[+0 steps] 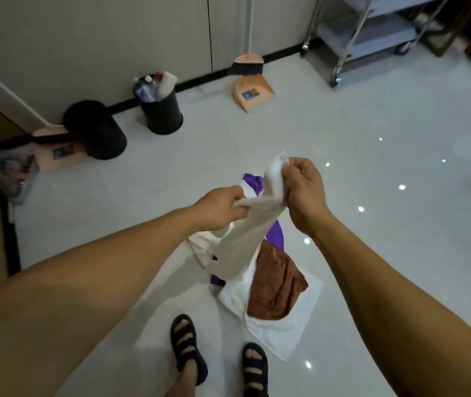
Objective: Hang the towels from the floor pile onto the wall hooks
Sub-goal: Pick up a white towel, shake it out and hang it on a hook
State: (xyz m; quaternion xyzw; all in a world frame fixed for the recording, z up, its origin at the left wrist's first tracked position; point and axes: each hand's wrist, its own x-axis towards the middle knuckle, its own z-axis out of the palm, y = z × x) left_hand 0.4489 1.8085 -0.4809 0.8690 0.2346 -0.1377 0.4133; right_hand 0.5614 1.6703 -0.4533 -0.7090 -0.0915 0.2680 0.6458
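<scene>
1. The left hand (220, 209) has its grip closed: the fingers curl round a bunched edge of the white towel (243, 242), at the left end of the stretch held between both hands.
2. The white towel is held up over the floor pile (283, 330) and spans from one grip to the other. The rest hangs below in a loose fold. Whether its lower end touches the pile cannot be told.
3. Handling, as a judgement: the towel is soft, light and limp, neither slippery nor fragile, and will sag wherever it is unsupported. The top edge or a corner looks the best place to hold it.
4. The right hand (304, 193) has its grip pinched on the upper corner, slightly higher than the left. The corner tip stands out above the fingers.
5. In the floor pile, below the hands, a crumpled brown towel (278, 285) lies on a flat white one. A purple towel (275, 234) is partly hidden behind the held towel.
6. The wall hooks are not in view.
</scene>
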